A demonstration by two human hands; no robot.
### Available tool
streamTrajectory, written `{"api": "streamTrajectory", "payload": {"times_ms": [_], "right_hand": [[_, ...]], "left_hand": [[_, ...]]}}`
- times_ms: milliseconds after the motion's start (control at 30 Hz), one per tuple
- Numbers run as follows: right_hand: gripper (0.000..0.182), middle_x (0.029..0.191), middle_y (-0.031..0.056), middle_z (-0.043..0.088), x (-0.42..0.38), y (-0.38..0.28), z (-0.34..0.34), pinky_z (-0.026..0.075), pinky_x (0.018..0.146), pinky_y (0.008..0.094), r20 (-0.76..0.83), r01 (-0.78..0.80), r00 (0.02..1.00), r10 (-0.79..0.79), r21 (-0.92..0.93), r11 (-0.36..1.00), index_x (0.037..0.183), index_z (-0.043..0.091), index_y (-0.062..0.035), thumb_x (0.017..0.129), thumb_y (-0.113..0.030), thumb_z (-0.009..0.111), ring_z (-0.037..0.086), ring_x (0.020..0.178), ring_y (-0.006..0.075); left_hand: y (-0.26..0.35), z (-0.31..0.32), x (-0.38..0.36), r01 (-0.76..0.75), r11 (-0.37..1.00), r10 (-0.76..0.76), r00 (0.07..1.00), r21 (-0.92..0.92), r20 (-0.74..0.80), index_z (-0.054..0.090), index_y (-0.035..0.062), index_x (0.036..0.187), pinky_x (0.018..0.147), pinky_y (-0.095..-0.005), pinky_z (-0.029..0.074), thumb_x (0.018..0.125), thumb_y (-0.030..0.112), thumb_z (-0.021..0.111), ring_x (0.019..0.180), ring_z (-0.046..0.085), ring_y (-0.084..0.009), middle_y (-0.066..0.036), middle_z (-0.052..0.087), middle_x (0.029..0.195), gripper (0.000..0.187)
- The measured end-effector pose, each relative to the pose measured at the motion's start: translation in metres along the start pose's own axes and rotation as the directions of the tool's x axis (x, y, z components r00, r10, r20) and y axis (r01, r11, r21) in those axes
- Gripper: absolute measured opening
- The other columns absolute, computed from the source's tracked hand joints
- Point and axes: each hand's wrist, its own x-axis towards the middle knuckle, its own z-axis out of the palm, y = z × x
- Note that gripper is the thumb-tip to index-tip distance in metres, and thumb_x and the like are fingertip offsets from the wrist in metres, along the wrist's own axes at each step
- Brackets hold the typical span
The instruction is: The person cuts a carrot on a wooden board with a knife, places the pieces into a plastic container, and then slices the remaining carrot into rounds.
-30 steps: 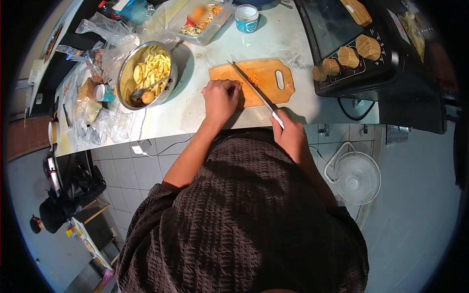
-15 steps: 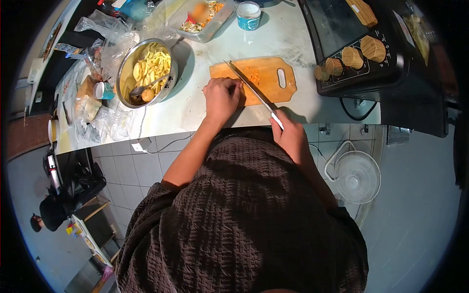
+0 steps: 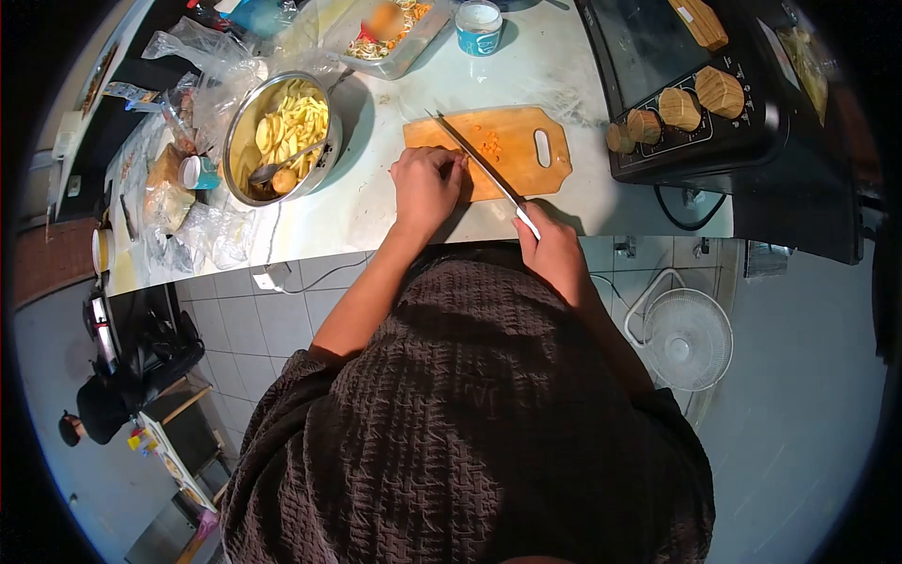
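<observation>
My right hand (image 3: pixel 554 246) is closed round the white handle of a long kitchen knife (image 3: pixel 484 167). The blade slants up and left across a wooden cutting board (image 3: pixel 537 179). Small orange diced bits (image 3: pixel 489 146), carrot by their look, lie on the board just right of the blade. At the board's left edge rests my left hand (image 3: pixel 426 186), fingers curled and pinched close beside the blade. Whatever lies under those fingertips is hidden.
A metal pot (image 3: pixel 324 169) of cut yellow pieces with a spoon stands left. Behind are a plastic container (image 3: pixel 418 49) of shredded vegetables and a blue-white tub (image 3: pixel 478 36). A black oven (image 3: pixel 695 132) stands right, plastic bags (image 3: pixel 211 235) left. A person (image 3: pixel 103 409) is far left.
The knife tip has shifted slightly up and left, and my right hand with it. My left hand stays in nearly the same place.
</observation>
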Motion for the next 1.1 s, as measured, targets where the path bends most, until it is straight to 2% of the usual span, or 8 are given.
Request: {"api": "streamTrajectory", "payload": {"times_ms": [100, 167, 267, 567, 900, 967, 1067, 1100], "right_hand": [[0.02, 0.086, 0.0226, 0.066, 0.0, -0.001, -0.003, 0.049, 0.069, 0.0537, -0.024, 0.027, 0.999, -0.029, -0.068, 0.997, 0.108, 0.06, -0.0063, 0.094, -0.02, 0.06, 0.063, 0.084, 0.0453], [0.016, 0.088, 0.025, 0.064, -0.004, -0.007, -0.009, 0.05, 0.068, 0.0474, -0.051, 0.002, 0.999, -0.005, -0.066, 0.998, 0.106, 0.061, -0.0042, 0.095, -0.016, 0.061, 0.061, 0.087, 0.0469], [0.021, 0.085, 0.0229, 0.066, -0.007, -0.002, -0.01, 0.05, 0.067, 0.0511, -0.041, 0.008, 0.999, -0.011, -0.084, 0.996, 0.108, 0.061, -0.0047, 0.093, -0.018, 0.062, 0.063, 0.082, 0.0441], [0.017, 0.081, 0.0225, 0.065, -0.007, -0.006, -0.011, 0.05, 0.066, 0.0491, -0.037, 0.079, 0.996, -0.08, -0.023, 0.997, 0.102, 0.061, -0.0025, 0.091, -0.015, 0.064, 0.063, 0.08, 0.0437], [0.015, 0.082, 0.0234, 0.064, -0.006, -0.012, -0.012, 0.049, 0.068, 0.0509, -0.022, 0.051, 0.998, -0.052, -0.039, 0.998, 0.099, 0.059, -0.0032, 0.091, -0.015, 0.063, 0.063, 0.081, 0.0447], [0.013, 0.083, 0.0248, 0.062, -0.006, -0.016, -0.012, 0.048, 0.065, 0.0443, -0.005, 0.001, 1.0, -0.002, -0.018, 1.0, 0.1, 0.059, -0.0022, 0.093, -0.012, 0.062, 0.059, 0.084, 0.0478], [0.016, 0.084, 0.0251, 0.064, -0.002, -0.011, -0.008, 0.048, 0.069, 0.0533, 0.026, 0.016, 1.0, -0.015, -0.029, 0.999, 0.097, 0.056, -0.0027, 0.094, -0.017, 0.061, 0.062, 0.084, 0.0463], [0.016, 0.084, 0.0251, 0.064, -0.001, -0.01, -0.007, 0.048, 0.069, 0.0533, 0.026, 0.017, 1.0, -0.016, -0.029, 0.999, 0.097, 0.056, -0.0027, 0.094, -0.017, 0.061, 0.062, 0.084, 0.0463]], "left_hand": [[0.003, -0.003, -0.001, 0.003, 1.0, -0.003, 1.0, 0.015, 0.009, 0.076, 0.0073, 0.085, 0.08, -0.0413, 0.045, 0.084, 0.019, 0.072, 0.089, 0.063, -0.0299, -0.01, 0.072, 0.088, 0.013], [0.003, -0.003, -0.001, 0.01, 1.0, -0.01, 1.0, 0.001, 0.007, 0.076, 0.0077, 0.086, 0.081, -0.0416, 0.043, 0.083, 0.018, 0.072, 0.091, 0.062, -0.0294, -0.01, 0.072, 0.088, 0.011], [0.002, -0.003, -0.002, -0.001, 1.0, 0.001, 1.0, 0.003, 0.012, 0.077, 0.0085, 0.087, 0.081, -0.0418, 0.041, 0.082, 0.016, 0.072, 0.092, 0.061, -0.0287, -0.009, 0.071, 0.087, 0.01], [0.003, -0.004, 0.0, 0.024, 1.0, -0.023, 0.999, -0.015, 0.037, 0.076, 0.0075, 0.088, 0.081, -0.0414, 0.041, 0.082, 0.016, 0.072, 0.093, 0.061, -0.0289, -0.01, 0.071, 0.086, 0.011], [0.0, -0.003, 0.0, 0.043, 0.999, -0.041, 0.997, -0.03, 0.065, 0.076, 0.0069, 0.088, 0.082, -0.0422, 0.04, 0.083, 0.016, 0.072, 0.093, 0.061, -0.0293, -0.011, 0.071, 0.089, 0.011], [0.001, -0.004, 0.0, 0.043, 0.999, -0.042, 0.997, -0.024, 0.067, 0.076, 0.0071, 0.088, 0.082, -0.0422, 0.04, 0.083, 0.016, 0.072, 0.094, 0.061, -0.0293, -0.011, 0.071, 0.09, 0.011], [0.001, -0.003, -0.001, 0.039, 0.999, -0.037, 0.997, -0.023, 0.065, 0.076, 0.007, 0.089, 0.083, -0.0422, 0.04, 0.083, 0.016, 0.072, 0.095, 0.061, -0.0293, -0.01, 0.071, 0.091, 0.011], [0.001, -0.003, -0.001, 0.036, 0.999, -0.034, 0.998, -0.024, 0.059, 0.076, 0.0069, 0.089, 0.083, -0.0421, 0.04, 0.083, 0.016, 0.072, 0.095, 0.061, -0.0293, -0.01, 0.071, 0.091, 0.011]]}}
